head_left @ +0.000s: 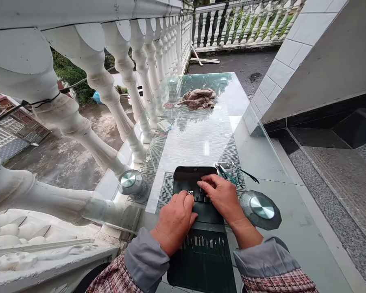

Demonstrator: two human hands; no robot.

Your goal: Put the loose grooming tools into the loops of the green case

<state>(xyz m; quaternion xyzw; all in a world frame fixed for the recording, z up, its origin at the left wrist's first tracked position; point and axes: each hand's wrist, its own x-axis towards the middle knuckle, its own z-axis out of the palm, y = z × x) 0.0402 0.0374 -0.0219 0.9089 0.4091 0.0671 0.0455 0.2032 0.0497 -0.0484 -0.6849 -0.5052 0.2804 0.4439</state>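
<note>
Two hands, left [174, 221] and right [222, 197], press flat on one tool case [201, 260], gripping nothing.

Single head-mounted view, steep forward-down angle; close on glass table [201, 138] near edge; far field takes in balustrade [116, 81], terrace floor beyond.

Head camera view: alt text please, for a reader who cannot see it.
Two hands, the left hand and the right hand, rest on an open black tool case on a glass table, the right hand's fingers touching the case's middle pockets. Small metal tools line the near flap; scissors lie right, a crumpled cloth far off.
</note>
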